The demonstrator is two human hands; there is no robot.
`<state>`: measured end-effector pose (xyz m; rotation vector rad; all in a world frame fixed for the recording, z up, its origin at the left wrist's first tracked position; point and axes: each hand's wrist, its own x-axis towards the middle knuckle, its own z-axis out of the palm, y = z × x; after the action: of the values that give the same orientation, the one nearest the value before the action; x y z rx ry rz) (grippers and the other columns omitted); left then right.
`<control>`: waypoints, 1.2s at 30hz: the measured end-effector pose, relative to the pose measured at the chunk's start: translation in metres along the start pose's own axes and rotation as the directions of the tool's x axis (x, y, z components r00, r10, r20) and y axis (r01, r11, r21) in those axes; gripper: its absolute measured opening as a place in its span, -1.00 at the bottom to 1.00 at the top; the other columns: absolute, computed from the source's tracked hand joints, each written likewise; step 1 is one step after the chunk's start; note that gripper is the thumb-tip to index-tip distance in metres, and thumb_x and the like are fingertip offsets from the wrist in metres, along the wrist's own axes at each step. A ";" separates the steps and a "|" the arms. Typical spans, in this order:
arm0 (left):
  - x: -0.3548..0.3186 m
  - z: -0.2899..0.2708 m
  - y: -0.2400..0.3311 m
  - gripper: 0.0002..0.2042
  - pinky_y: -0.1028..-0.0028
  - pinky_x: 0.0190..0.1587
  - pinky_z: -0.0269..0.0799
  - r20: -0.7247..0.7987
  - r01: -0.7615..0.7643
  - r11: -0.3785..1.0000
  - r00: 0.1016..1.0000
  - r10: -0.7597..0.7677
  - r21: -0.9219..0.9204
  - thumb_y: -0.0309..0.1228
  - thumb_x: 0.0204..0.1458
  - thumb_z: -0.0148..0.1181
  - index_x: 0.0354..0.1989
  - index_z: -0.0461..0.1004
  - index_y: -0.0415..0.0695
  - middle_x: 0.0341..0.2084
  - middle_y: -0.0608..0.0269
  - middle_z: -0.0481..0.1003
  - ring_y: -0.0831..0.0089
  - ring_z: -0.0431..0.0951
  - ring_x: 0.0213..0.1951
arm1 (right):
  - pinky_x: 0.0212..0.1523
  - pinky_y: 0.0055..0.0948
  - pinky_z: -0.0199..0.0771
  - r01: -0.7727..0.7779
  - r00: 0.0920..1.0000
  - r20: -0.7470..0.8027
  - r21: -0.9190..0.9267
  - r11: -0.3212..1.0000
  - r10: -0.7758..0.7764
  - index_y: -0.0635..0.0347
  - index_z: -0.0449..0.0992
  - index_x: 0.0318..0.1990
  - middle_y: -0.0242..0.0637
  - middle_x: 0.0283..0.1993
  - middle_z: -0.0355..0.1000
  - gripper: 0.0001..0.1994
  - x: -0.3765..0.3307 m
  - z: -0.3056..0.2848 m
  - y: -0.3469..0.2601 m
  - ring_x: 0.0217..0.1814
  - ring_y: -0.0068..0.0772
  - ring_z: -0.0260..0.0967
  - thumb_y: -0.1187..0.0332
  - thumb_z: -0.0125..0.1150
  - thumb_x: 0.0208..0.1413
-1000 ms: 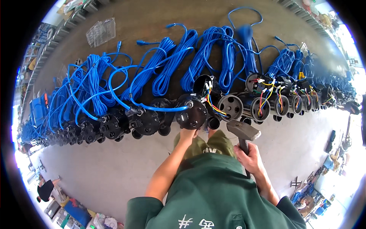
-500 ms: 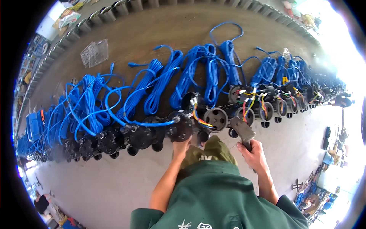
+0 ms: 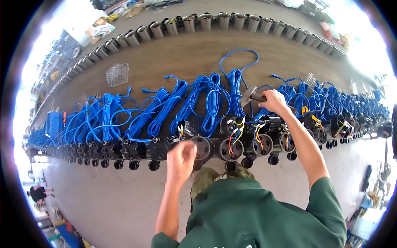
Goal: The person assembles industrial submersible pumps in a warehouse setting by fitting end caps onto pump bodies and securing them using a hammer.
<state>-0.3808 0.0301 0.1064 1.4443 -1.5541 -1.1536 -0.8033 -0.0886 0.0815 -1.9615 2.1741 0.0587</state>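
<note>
The right hand (image 3: pixel 273 101) grips a hammer (image 3: pixel 248 95) above the surface (image 3: pixel 173 53) at centre right as the half-curled left hand (image 3: pixel 182 160), its hold impossible to tell, hovers beside an open housing (image 3: pixel 203 149) at centre, dividing seemingly closed black-capped units (image 3: pixel 132 151) leftward from uncapped housings (image 3: pixel 268 144), coloured wires (image 3: pixel 236 133) exposed, rightward.
</note>
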 end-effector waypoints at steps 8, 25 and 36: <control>0.154 -0.017 -0.062 0.10 0.22 0.25 0.50 0.182 0.236 0.516 0.751 -0.634 0.824 0.07 -0.33 0.61 0.41 0.26 -0.28 0.19 -0.26 0.50 0.05 0.54 0.22 | -0.01 0.03 0.62 0.337 0.934 -0.116 -0.028 0.941 -0.338 0.15 0.72 -0.22 0.05 -0.17 0.62 -0.70 0.055 0.066 -0.022 -0.04 0.15 0.58 0.13 0.35 0.02; 0.130 -0.003 -0.009 0.19 -0.16 0.34 0.33 0.083 -0.013 0.738 0.995 -0.058 0.674 -0.26 -0.41 0.66 0.50 0.03 -0.08 0.37 -0.49 0.09 -0.53 0.20 0.33 | 0.18 -0.02 0.51 0.211 0.975 0.098 -0.160 0.964 -0.197 0.11 0.67 0.02 -0.03 0.01 0.63 -0.61 -0.012 0.023 -0.091 0.14 0.02 0.57 0.10 0.30 0.11; 0.024 0.041 -0.022 0.03 -0.17 0.30 0.25 -0.190 -0.633 0.400 0.375 0.907 0.663 -0.34 -0.21 0.60 0.44 0.06 -0.31 0.32 -0.29 0.22 -0.28 0.29 0.28 | 0.13 -0.27 0.52 -0.708 0.614 0.444 0.675 -0.208 -0.653 0.10 0.58 0.09 -0.36 0.00 0.62 -0.48 -0.071 0.008 -0.205 0.01 -0.41 0.56 -0.18 0.04 0.40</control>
<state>-0.4137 0.0128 0.0698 0.8623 -1.8243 0.2964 -0.5937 -0.0410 0.1098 -0.3887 0.6706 -0.5589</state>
